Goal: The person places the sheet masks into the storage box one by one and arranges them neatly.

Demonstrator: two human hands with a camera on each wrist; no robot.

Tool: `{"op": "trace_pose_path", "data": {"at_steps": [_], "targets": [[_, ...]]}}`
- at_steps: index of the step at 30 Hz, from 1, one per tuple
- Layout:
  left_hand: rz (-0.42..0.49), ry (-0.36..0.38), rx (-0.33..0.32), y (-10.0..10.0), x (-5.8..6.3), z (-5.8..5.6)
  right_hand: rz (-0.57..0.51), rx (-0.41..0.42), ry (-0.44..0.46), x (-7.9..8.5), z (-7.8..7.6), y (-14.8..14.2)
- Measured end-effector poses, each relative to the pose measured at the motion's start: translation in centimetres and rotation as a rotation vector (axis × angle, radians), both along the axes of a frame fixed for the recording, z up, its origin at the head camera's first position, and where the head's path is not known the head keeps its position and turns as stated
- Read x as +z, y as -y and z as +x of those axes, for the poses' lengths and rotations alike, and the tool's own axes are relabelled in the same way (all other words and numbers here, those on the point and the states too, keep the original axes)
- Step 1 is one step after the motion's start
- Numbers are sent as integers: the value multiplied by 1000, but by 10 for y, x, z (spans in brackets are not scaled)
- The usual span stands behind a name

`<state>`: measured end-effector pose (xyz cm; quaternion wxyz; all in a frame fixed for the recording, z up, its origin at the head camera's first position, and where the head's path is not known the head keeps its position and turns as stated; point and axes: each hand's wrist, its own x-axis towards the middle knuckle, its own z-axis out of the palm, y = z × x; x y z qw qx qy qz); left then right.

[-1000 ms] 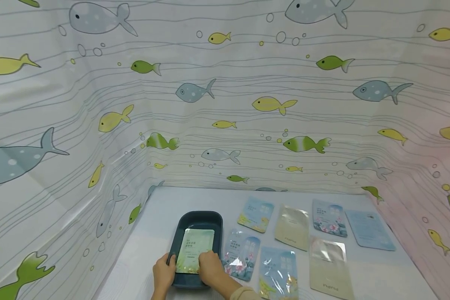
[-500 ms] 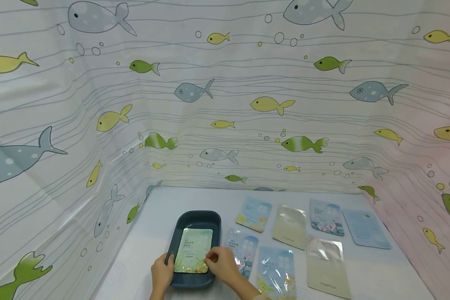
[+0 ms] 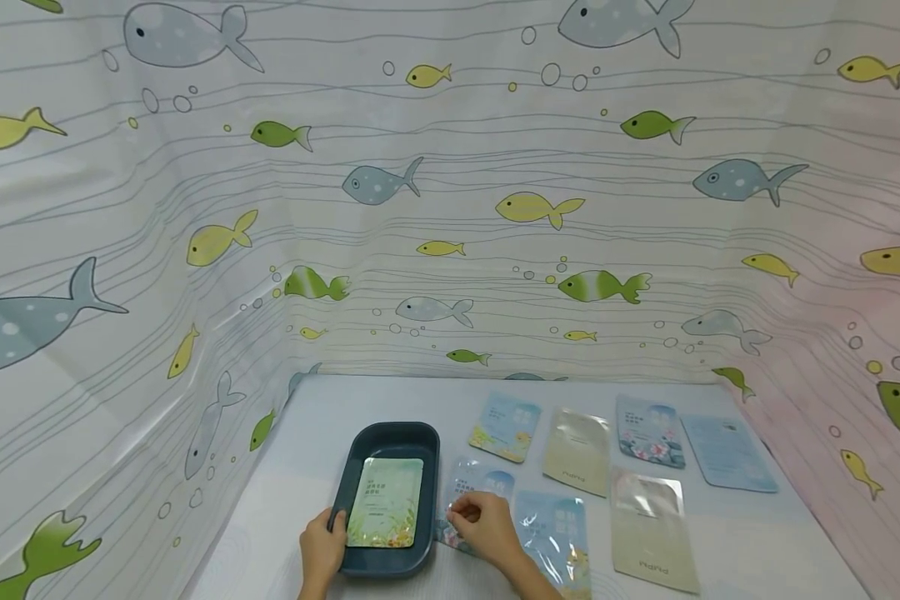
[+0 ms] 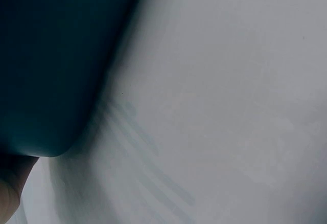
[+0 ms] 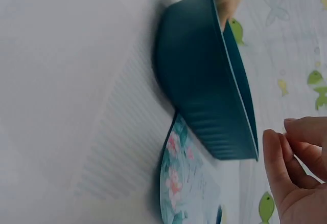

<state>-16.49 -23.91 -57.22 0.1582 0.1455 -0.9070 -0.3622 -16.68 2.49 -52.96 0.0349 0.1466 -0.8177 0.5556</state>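
In the head view my left hand (image 3: 322, 550) grips the near left rim of a dark blue-green rectangular tray (image 3: 432, 500). Inside the tray lies a pale green sachet (image 3: 385, 502) with printed text and flowers, face up. To the tray's right, my right hand (image 3: 487, 529) hovers over a blue floral sachet (image 3: 482, 477) and partly hides it. In the right wrist view that hand's fingers (image 5: 276, 157) are loosely bent, thumb close to the fingertips, with nothing visible between them. The left wrist view shows mostly the tray's dark side (image 4: 51, 55) and a bit of a finger.
Several flat sachets lie right of the tray: blue ones (image 3: 551, 533) (image 3: 506, 427), a pink-flowered one (image 3: 651, 432), a plain light blue one (image 3: 729, 454), and two beige-gold ones (image 3: 577, 450) (image 3: 652, 529). Fish-printed sheeting (image 3: 450, 225) walls the white table (image 3: 270, 500) at back and sides.
My right hand has let go of the green sachet, leaving it in the tray, and moved right over the floral sachet. My left hand keeps its hold on the tray.
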Motion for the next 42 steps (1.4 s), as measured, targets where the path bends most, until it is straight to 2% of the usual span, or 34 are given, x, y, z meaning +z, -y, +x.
{"op": "trace_pose_path", "data": {"at_steps": [8, 14, 19, 25, 29, 31, 34, 37, 38, 42], "targets": [[2, -5, 1, -1, 1, 0, -38, -3, 60, -1, 7, -30], [-2, 5, -9, 0, 1, 1, -48, -28, 127, -11, 12, -50], [24, 20, -15, -1, -1, 0, -35, -67, 150, -19, 14, -64], [52, 26, -9, -1, -4, 1, -7, -130, 165, -19, 20, -80], [47, 32, -10, 0, -4, 0, 15, -191, 152, -23, 24, -93], [34, 29, -9, 0, -4, 0, 15, -221, 101, -26, 26, -100], [28, 27, -11, 0, -5, 0, 28, -289, 71, -32, 29, -111], [52, 39, -19, 0, -5, -1, 60, -361, 114, -36, 31, -120], [57, 37, -19, 0, -5, -1, 70, -387, 161, -36, 31, -123], [59, 15, -18, 0, -4, -1, 87, -422, 256, -34, 36, -135]]}}
